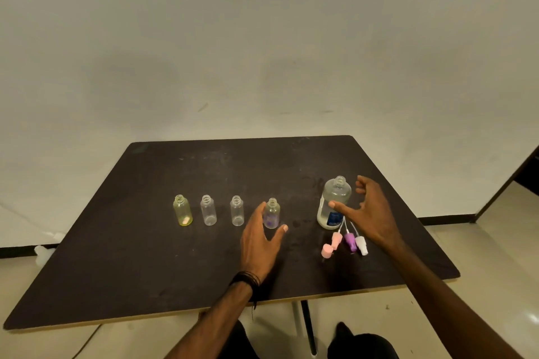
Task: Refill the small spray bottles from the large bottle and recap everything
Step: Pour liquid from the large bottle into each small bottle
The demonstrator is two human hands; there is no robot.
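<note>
The left hand (259, 237) is spread wide around the purple-tinted small plastic bottle (271, 213), not gripping. The right hand (368, 210) is spread wide beside the large clear uncapped bottle (334, 202). Three more uncapped small bottles (208, 210) stand left on the dark worktop (145, 256); spray caps (347, 241) lie near.

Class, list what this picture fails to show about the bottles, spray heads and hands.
1. Large bottle label: too small and blurred, partly behind the right hand.
2. Spray heads: dip tube tops hidden under the right hand.
3. Purple bottle: whether the left hand touches it is unclear.
</note>
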